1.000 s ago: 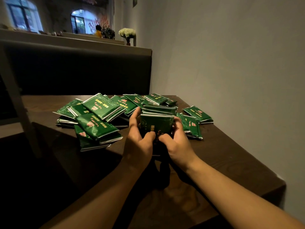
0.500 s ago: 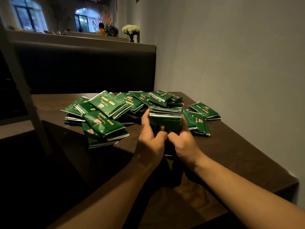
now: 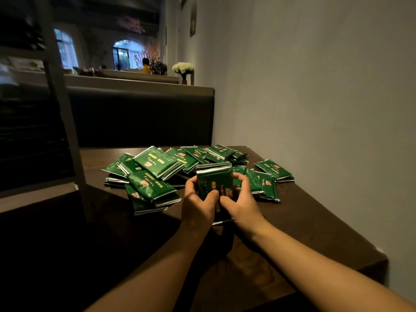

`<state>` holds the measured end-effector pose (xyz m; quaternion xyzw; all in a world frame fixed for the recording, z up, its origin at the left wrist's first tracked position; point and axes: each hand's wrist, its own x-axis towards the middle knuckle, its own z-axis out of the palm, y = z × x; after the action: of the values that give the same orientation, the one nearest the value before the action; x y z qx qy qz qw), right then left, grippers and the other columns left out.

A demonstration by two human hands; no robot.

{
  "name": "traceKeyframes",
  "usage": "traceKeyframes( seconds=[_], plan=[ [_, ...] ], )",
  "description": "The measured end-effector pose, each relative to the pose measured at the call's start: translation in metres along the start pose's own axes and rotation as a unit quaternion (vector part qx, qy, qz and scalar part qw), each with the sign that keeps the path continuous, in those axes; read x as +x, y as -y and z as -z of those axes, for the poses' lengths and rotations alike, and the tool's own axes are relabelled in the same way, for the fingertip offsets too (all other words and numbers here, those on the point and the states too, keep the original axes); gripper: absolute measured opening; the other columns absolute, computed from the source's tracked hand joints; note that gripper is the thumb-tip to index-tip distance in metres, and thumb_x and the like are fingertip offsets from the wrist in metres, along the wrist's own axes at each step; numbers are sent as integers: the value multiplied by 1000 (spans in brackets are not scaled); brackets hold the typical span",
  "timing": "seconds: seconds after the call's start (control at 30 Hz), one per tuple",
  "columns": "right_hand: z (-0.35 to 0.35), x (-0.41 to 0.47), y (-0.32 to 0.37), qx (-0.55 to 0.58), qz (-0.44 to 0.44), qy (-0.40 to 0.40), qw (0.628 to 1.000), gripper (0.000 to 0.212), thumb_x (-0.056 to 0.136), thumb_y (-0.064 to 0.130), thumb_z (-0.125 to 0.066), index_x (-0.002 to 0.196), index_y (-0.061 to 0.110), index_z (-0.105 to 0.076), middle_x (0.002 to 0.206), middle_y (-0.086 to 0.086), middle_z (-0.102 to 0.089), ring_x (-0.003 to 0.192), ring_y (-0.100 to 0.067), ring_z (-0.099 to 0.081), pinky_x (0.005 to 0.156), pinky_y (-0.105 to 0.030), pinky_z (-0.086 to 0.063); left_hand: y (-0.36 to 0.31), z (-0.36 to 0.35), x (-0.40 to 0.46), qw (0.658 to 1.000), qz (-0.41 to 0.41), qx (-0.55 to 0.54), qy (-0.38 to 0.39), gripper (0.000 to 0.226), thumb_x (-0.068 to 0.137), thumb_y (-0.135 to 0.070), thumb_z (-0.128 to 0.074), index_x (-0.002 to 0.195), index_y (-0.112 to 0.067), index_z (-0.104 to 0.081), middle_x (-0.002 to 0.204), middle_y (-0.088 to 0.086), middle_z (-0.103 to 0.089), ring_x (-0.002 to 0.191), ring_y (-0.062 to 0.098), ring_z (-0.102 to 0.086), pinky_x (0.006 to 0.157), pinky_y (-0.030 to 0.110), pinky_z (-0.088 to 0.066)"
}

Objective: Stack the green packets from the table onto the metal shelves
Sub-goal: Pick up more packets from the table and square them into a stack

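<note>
Both hands hold one upright bundle of green packets just above the dark wooden table. My left hand grips its left side with the thumb across the front. My right hand grips its right side, fingers curled behind it. Behind and to the left lies a loose pile of green packets with red and gold print. More packets lie to the right by the wall. The metal shelf frame rises at the left, its shelves dark.
A grey wall runs close along the table's right edge. A dark padded bench back stands behind the table. White flowers sit on the ledge above it. A person in yellow sits far off.
The bundle has risen a little and tipped more upright between my hands. My view has lifted, and the shelf frame now shows more at the left.
</note>
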<state>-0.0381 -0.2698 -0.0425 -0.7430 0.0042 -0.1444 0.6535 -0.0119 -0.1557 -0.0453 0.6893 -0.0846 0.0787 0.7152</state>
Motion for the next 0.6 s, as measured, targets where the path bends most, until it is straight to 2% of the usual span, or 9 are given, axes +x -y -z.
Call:
traceKeyframes(
  seconds=[0.1, 0.17, 0.23, 0.3, 0.37, 0.43, 0.53, 0.6],
  plan=[
    [-2, -4, 4, -48, -8, -11, 999, 51, 88, 11, -66, 119, 34, -33, 118, -6, -58, 101, -18, -64, 75, -24, -55, -11, 5, -4, 999, 19, 16, -32, 49, 76, -15, -73, 118, -5, -50, 98, 8, -66, 81, 15, -64, 67, 13, -49],
    [-7, -9, 10, -112, 1, -39, 993, 49, 88, 16, -68, 117, 30, -31, 119, 2, -51, 111, -17, -56, 82, -25, -49, -22, 11, -10, 998, 35, 27, -48, 47, 79, -8, -73, 118, -9, -49, 97, 4, -65, 78, 12, -61, 64, 16, -46],
    [-14, -18, 15, -210, 65, -95, 971, 43, 87, 21, -68, 114, 26, -35, 120, 4, -44, 116, -14, -43, 92, -28, -38, -32, 22, -18, 996, 59, 18, -69, 40, 79, -10, -72, 111, -15, -49, 99, 4, -66, 76, 12, -60, 64, 25, -44],
    [-23, -32, 28, -303, 168, -119, 931, 31, 85, 23, -68, 110, 23, -49, 118, 5, -40, 113, -11, -35, 93, -27, -32, -45, 33, -28, 993, 71, 8, -89, 36, 80, -13, -71, 108, -19, -49, 103, 3, -65, 78, 10, -59, 69, 26, -45],
    [-38, -49, 46, -326, 202, -68, 921, 27, 86, 19, -65, 112, 22, -59, 122, 4, -41, 114, -11, -33, 97, -29, -34, -61, 49, -40, 991, 91, -43, -91, 30, 84, -15, -69, 106, -20, -51, 100, 0, -64, 82, 13, -60, 71, 27, -49],
    [-46, -60, 61, -325, 214, -19, 921, 35, 88, 16, -61, 122, 20, -57, 130, 4, -40, 122, -11, -33, 107, -31, -33, -78, 57, -47, 983, 126, -118, -64, 21, 86, -14, -67, 98, -23, -52, 93, 0, -65, 81, 13, -62, 71, 31, -54],
    [-63, -77, 92, -333, 253, 19, 908, 46, 86, 20, -63, 130, 23, -51, 139, 7, -35, 130, -12, -29, 112, -30, -30, -100, 81, -57, 974, 134, -167, -79, 33, 81, -17, -70, 111, -21, -57, 106, 7, -69, 94, 22, -67, 86, 38, -55],
    [-75, -79, 109, -361, 296, 22, 884, 57, 82, 22, -68, 135, 21, -48, 142, 5, -36, 131, -14, -29, 113, -31, -28, -115, 95, -62, 973, 121, -189, -56, 33, 82, -24, -68, 114, -14, -63, 106, 9, -71, 97, 23, -69, 81, 35, -55]
  ],
)
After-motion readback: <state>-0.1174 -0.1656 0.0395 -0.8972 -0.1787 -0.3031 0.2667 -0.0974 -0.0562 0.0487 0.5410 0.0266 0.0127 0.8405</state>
